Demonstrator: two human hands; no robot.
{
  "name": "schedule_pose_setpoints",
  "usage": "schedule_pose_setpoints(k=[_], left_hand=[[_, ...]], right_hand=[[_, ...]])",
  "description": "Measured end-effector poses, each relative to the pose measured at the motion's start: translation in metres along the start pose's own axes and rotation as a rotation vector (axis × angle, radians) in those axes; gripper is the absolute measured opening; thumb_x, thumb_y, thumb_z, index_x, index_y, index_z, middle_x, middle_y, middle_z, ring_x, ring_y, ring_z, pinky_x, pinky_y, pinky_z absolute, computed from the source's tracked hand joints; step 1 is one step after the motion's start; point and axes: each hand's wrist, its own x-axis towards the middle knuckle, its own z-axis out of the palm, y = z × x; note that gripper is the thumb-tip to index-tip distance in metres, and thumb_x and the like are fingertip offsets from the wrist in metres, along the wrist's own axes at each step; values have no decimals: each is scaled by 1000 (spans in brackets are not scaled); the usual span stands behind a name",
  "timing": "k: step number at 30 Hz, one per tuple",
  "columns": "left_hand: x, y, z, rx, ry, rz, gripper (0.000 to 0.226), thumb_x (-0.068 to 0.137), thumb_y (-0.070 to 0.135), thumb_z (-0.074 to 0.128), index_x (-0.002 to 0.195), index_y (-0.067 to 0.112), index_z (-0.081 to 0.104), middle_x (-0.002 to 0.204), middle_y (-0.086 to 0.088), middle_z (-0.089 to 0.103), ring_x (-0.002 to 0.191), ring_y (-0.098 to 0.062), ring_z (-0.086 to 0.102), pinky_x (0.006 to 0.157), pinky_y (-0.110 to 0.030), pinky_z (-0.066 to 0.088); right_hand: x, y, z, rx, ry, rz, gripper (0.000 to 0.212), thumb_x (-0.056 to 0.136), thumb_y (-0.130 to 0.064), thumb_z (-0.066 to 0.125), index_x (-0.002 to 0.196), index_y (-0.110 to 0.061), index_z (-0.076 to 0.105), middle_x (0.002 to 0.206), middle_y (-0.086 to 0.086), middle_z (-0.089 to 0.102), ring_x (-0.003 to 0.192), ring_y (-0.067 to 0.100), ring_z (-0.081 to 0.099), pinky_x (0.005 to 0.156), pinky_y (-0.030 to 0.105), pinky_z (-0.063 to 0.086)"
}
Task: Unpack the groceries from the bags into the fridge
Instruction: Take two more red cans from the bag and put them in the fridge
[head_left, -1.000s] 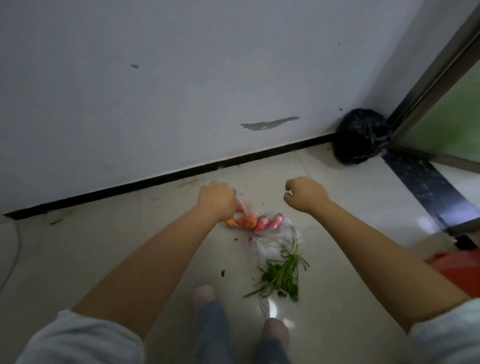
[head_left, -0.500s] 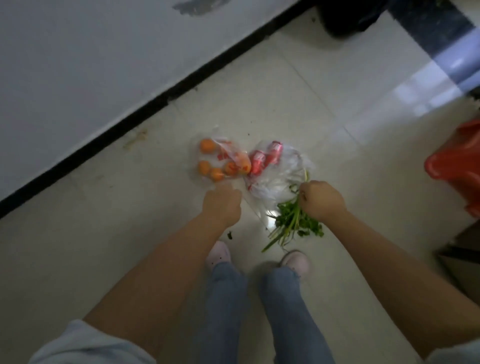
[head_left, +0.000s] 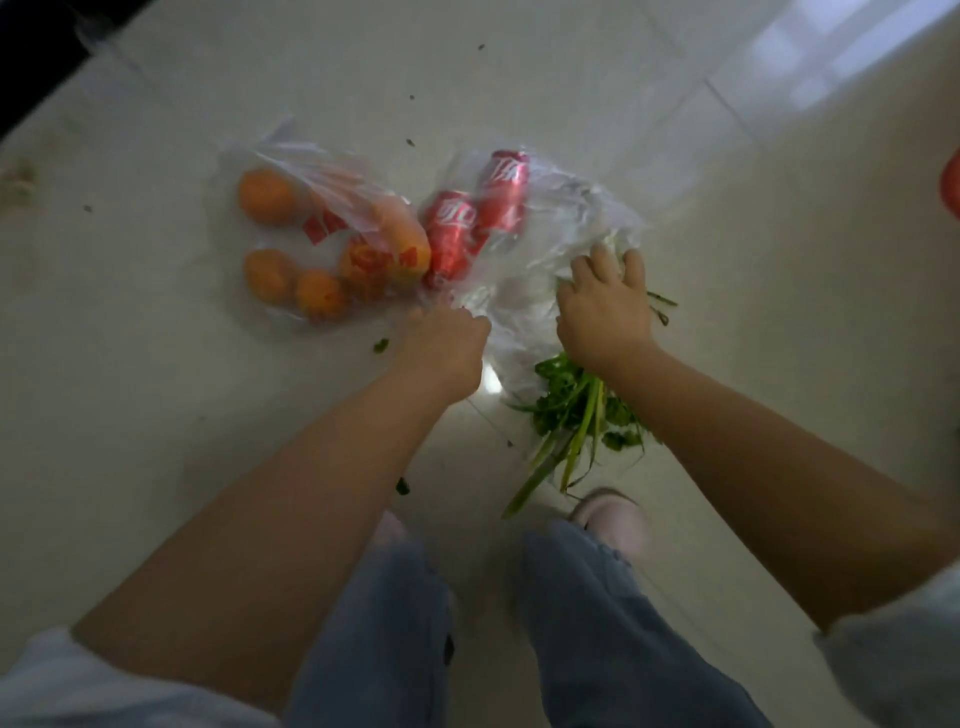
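Pale tiled floor (head_left: 701, 218), groceries lying straight on it.
Clear bag of oranges (head_left: 322, 234) at left, touching clear bag with two red cans (head_left: 550, 218); green herb bunch (head_left: 576, 415) just beside it, small green scraps scattered nearby.

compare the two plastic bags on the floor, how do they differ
The left bag holds oranges and carries red print; the right bag holds two red soda cans and looks unprinted.
The left bag lies untouched, while the right bag has the right hand spread on it and the left hand closed at its edge.
Green herbs lie against the right bag only.
Both are thin, clear and crumpled, lying on the floor.
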Motion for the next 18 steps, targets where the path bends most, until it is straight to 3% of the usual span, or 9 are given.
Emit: schedule_pose_setpoints(k=[2,4,5,7,9,10,13,18], left_hand=[[33,-8,19,138,5,105,34,93,12,40,126,16,49,135,-5,48,133,-26,34,112,-50,21],[60,-15,39,311,-11,220,38,93,15,41,131,19,46,142,-2,41,141,-26,24,115,-56,8],[71,-17,47,371,-9,251,39,93,15,41,132,19,46,143,-2,40,142,-26,22,115,-56,6],[86,-22,59,366,36,190,40,93,16,41,133,17,46,143,-5,41,141,-27,24,115,-51,11],[95,-31,60,307,120,68,39,94,19,39,132,16,46,139,-7,44,135,-27,30,112,-47,18],[99,-36,60,290,155,24,37,95,20,37,130,16,48,137,-7,46,133,-26,33,111,-44,21],[106,-48,54,282,190,-27,36,99,24,32,128,13,50,134,-7,49,131,-26,35,108,-40,26],[107,-54,47,141,189,-152,32,97,22,38,119,9,57,129,-8,52,123,-25,43,100,-35,33]], right_hand=[[30,-2,22,-85,85,-70,32,84,-19,56,115,-11,59,136,13,43,136,28,29,114,48,15],[56,-2,36,-139,199,-112,26,68,-28,69,91,-17,70,111,8,62,111,25,55,96,38,30],[66,0,42,-176,165,-169,24,69,-28,68,90,-17,69,105,7,64,103,25,59,88,37,33],[81,2,60,-197,98,-229,25,81,-26,58,102,-14,65,108,8,62,104,25,57,87,34,41],[92,4,57,-161,163,-120,24,65,-36,69,84,-21,70,87,0,68,85,18,64,75,24,48],[97,5,57,-137,180,-78,24,65,-35,70,84,-21,70,86,1,69,85,19,65,77,24,48],[117,11,57,-5,95,16,32,90,-19,45,120,-10,53,122,10,58,116,28,51,100,36,35],[153,-1,34,603,6,105,34,93,-13,43,124,-4,52,128,19,56,118,34,52,98,40,42]])
